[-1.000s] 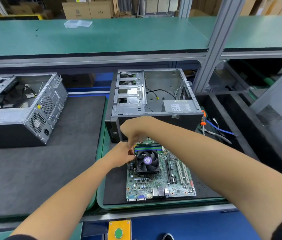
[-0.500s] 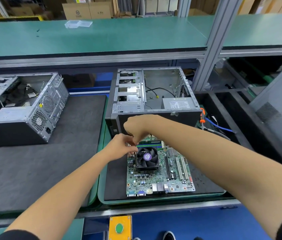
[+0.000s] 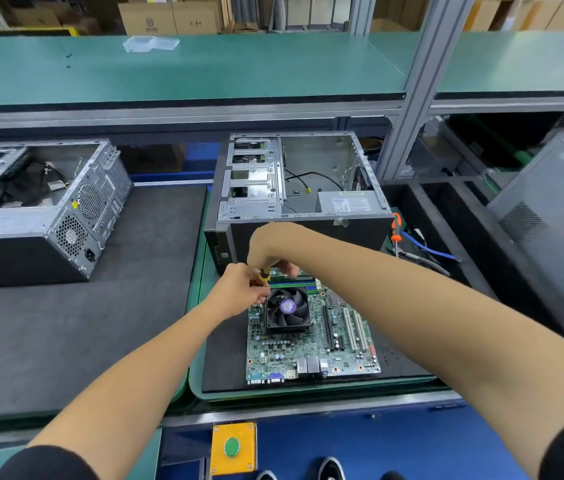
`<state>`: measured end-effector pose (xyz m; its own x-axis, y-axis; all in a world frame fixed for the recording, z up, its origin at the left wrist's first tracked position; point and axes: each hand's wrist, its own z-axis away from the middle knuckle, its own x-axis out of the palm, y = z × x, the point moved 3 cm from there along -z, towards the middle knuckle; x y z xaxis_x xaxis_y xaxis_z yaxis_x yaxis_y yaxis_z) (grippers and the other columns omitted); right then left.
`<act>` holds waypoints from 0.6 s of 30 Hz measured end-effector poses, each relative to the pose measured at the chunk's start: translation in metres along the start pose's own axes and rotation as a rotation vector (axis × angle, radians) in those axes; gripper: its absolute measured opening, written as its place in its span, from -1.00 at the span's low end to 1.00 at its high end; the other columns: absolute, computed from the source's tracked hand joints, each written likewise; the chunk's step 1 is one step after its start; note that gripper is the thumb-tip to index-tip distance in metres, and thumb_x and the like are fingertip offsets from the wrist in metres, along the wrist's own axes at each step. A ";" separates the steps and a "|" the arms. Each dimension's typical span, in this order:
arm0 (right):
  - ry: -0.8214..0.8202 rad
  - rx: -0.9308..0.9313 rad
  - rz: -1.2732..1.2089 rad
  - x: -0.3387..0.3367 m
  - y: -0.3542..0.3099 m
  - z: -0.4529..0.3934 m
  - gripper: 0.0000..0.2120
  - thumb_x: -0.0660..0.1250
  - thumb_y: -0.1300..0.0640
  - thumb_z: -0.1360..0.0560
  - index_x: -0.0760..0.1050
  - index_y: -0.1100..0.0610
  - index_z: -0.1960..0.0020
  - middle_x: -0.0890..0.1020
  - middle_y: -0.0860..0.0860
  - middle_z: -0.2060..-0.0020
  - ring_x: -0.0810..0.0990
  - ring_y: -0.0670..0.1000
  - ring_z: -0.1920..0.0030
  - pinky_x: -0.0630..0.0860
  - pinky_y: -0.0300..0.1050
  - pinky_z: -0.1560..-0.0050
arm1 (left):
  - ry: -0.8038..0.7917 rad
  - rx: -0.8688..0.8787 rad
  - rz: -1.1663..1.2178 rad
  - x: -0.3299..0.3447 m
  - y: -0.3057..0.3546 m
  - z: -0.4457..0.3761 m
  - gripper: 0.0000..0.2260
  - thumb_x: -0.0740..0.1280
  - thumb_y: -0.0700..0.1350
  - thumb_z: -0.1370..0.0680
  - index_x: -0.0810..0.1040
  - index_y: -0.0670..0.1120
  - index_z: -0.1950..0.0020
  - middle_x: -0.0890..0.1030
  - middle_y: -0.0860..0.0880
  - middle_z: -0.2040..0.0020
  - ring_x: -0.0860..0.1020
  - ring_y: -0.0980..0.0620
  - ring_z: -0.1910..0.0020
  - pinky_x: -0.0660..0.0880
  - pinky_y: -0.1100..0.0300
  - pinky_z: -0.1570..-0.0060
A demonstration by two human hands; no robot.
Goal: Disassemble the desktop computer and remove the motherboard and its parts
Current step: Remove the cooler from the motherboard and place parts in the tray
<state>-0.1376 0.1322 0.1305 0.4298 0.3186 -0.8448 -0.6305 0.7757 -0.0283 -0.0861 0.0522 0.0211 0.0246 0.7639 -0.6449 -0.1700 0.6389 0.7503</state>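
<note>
A green motherboard (image 3: pixel 336 355) lies flat on a black mat in a green tray (image 3: pixel 197 372), in front of the open empty computer case (image 3: pixel 305 188). A black cooler fan (image 3: pixel 287 308) with a purple hub sits on the board. My right hand (image 3: pixel 270 245) grips a yellow-handled screwdriver (image 3: pixel 264 274) held upright over the fan's far left corner. My left hand (image 3: pixel 240 292) pinches the screwdriver's shaft just below, at the fan's left edge. The tip is hidden by my fingers.
A second opened computer case (image 3: pixel 41 209) lies on the grey mat at the left. An orange-handled screwdriver (image 3: pixel 395 225) and cables lie right of the case. A grey side panel (image 3: pixel 550 216) leans at the far right. A yellow button box (image 3: pixel 234 446) sits at the bench front.
Both hands stay at the fan's far left corner. The yellow screwdriver handle now shows between them, and the view has shifted slightly.
</note>
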 end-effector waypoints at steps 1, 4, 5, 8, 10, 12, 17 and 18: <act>-0.088 -0.024 0.014 0.002 -0.003 -0.001 -0.65 0.14 0.11 -0.60 0.38 0.21 0.33 0.55 0.06 0.58 0.52 -0.02 0.60 0.46 -0.22 0.42 | 0.004 0.006 0.001 0.000 0.000 0.001 -0.95 0.41 -0.29 -0.45 0.62 -0.27 0.20 0.67 -0.18 0.29 0.58 0.04 0.40 0.63 0.05 0.13; -0.135 -0.140 0.136 0.004 -0.010 -0.005 -0.62 0.15 0.07 -0.63 0.40 0.18 0.33 0.54 0.00 0.45 0.51 -0.08 0.46 0.39 -0.26 0.45 | -0.004 0.011 0.026 -0.001 -0.001 0.002 -0.95 0.39 -0.31 -0.44 0.62 -0.28 0.13 0.66 -0.18 0.28 0.56 0.08 0.43 0.63 0.00 0.13; -0.115 -0.170 0.195 0.003 -0.011 -0.005 -0.62 0.17 0.05 -0.62 0.39 0.16 0.34 0.53 -0.01 0.41 0.52 -0.06 0.39 0.38 -0.27 0.43 | -0.008 0.009 0.025 -0.001 -0.001 0.002 -0.93 0.39 -0.30 -0.44 0.62 -0.27 0.11 0.66 -0.18 0.29 0.56 0.08 0.43 0.63 0.01 0.13; -0.009 -0.248 0.353 0.000 -0.007 -0.002 -0.63 0.24 -0.02 -0.58 0.38 0.14 0.34 0.53 -0.01 0.37 0.49 -0.02 0.33 0.31 -0.24 0.42 | -0.013 -0.004 0.007 -0.002 -0.002 0.001 -0.95 0.41 -0.23 -0.43 0.64 -0.20 0.18 0.66 -0.11 0.36 0.59 0.10 0.43 0.62 0.07 0.15; 0.073 -0.314 0.461 -0.001 -0.004 0.000 -0.67 0.30 0.01 -0.56 0.37 0.17 0.30 0.50 0.00 0.33 0.45 -0.03 0.36 0.31 -0.21 0.41 | 0.007 0.002 -0.015 -0.002 -0.002 0.002 -0.90 0.41 -0.20 -0.43 0.62 -0.14 0.29 0.64 -0.06 0.43 0.61 0.11 0.44 0.61 0.12 0.19; 0.146 -0.400 0.591 0.001 -0.010 0.004 -0.84 0.32 0.12 -0.53 0.45 0.18 0.18 0.51 0.02 0.26 0.45 0.01 0.31 0.36 -0.15 0.34 | 0.018 0.008 -0.015 -0.001 -0.004 0.002 -0.92 0.42 -0.19 -0.43 0.61 -0.15 0.26 0.64 -0.06 0.43 0.62 0.09 0.43 0.60 0.17 0.23; 0.207 -0.449 0.481 0.007 -0.017 0.005 -0.82 0.38 0.13 -0.42 0.43 0.17 0.27 0.50 0.01 0.33 0.47 0.04 0.30 0.42 -0.09 0.32 | -0.003 0.033 -0.031 -0.002 -0.003 0.004 -0.95 0.43 -0.18 -0.44 0.59 -0.15 0.19 0.65 -0.06 0.38 0.64 0.10 0.40 0.61 0.15 0.23; 0.184 -0.391 0.338 0.005 -0.009 0.005 -0.74 0.37 0.09 -0.43 0.37 0.15 0.34 0.49 0.03 0.37 0.48 0.05 0.32 0.45 -0.09 0.32 | 0.002 0.025 -0.049 -0.002 -0.002 0.004 -0.91 0.42 -0.17 -0.43 0.60 -0.17 0.24 0.64 -0.05 0.40 0.63 0.11 0.41 0.61 0.13 0.23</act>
<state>-0.1264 0.1296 0.1293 0.0632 0.3869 -0.9200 -0.9223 0.3748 0.0943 -0.0817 0.0502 0.0212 0.0299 0.7313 -0.6814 -0.1442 0.6777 0.7211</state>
